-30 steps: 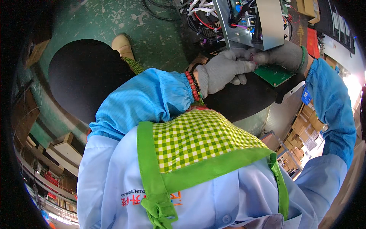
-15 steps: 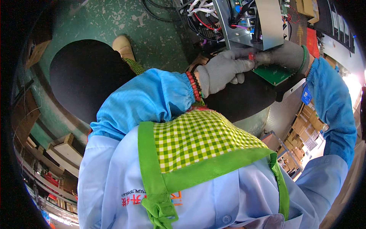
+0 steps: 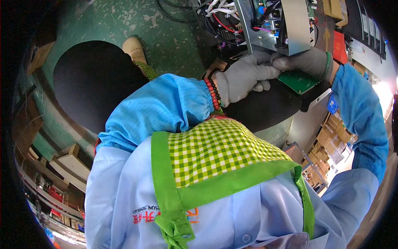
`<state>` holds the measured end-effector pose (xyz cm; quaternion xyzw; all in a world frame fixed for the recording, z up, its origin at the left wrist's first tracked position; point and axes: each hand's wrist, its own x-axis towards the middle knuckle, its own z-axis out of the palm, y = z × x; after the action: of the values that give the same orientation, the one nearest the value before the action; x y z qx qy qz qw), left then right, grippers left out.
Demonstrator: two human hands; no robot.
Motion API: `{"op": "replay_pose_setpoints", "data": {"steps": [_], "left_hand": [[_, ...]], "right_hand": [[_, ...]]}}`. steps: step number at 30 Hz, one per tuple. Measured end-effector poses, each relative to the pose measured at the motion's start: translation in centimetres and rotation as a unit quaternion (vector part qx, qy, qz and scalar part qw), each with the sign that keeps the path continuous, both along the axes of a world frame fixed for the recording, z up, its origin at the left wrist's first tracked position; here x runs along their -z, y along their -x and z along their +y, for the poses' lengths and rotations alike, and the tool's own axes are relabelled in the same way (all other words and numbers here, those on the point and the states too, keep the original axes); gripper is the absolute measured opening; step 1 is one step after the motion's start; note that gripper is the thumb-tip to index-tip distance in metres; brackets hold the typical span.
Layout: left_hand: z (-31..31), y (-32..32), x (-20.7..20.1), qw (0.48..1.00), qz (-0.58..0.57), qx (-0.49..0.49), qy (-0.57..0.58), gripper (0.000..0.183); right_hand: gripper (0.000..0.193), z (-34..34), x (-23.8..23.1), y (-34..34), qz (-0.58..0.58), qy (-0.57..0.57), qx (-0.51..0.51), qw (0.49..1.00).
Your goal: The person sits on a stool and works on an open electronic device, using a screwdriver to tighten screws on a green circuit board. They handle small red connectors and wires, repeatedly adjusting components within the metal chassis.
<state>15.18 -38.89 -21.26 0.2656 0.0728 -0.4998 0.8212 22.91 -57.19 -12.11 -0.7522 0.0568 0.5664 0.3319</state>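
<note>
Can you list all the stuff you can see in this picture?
circuit board: one, green, right of centre
metal housing: one, silver, top
wires: many, mostly white, red and black, top
cardboard boxes: many, brown, right
floor: one, worn green, upper left
shoe: one, beige, upper left
apron: one, green-and-white checked, centre
shirt: one, light blue, bottom
left hand: one, grey-gloved, above centre
right hand: one, grey-gloved, beside circuit board

gloved fingers (image 3: 267, 73) close together beside green board (image 3: 299, 84)
</note>
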Motion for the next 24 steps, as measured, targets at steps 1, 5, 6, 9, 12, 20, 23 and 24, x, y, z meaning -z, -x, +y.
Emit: {"op": "replay_pose_setpoints", "data": {"steps": [1, 5, 6, 9, 12, 20, 23, 24], "left_hand": [[-0.2, 0.1, 0.2, 1.0, -0.017, 0.002, -0.011, 0.032], [0.2, -0.1, 0.3, 0.999, -0.044, 0.004, 0.01, 0.032], [0.1, -0.1, 0.4, 0.999, -0.045, 0.007, 0.005, 0.032], [-0.2, -0.1, 0.5, 0.999, -0.05, 0.02, -0.005, 0.032], [0.1, -0.2, 0.2, 0.998, -0.056, 0.034, -0.013, 0.033], [0.3, -0.3, -0.8, 1.0, 0.012, 0.002, -0.02, 0.031], [-0.1, 0.0, -0.4, 1.0, -0.006, -0.008, -0.018, 0.03], [-0.2, 0.1, -0.1, 1.0, -0.01, -0.005, -0.011, 0.03]], "right_hand": [[0.031, 0.2, 0.0, -0.1, -0.013, 0.022, -0.035, 0.999], [0.032, 0.6, -0.4, -0.1, -0.072, 0.032, -0.076, 0.994], [0.033, 0.4, -0.6, 0.1, -0.088, 0.017, -0.058, 0.994], [0.033, -1.0, -0.1, -0.1, -0.148, 0.009, -0.172, 0.974], [0.033, 0.7, -0.7, -0.6, -0.001, 0.064, -0.047, 0.997], [0.034, 0.1, -0.2, 0.2, -0.035, 0.039, -0.007, 0.999], [0.034, -0.1, 0.0, 0.2, -0.028, 0.021, 0.0, 0.999], [0.035, -0.2, 0.0, 0.2, -0.017, 0.019, 0.004, 1.0]]}}
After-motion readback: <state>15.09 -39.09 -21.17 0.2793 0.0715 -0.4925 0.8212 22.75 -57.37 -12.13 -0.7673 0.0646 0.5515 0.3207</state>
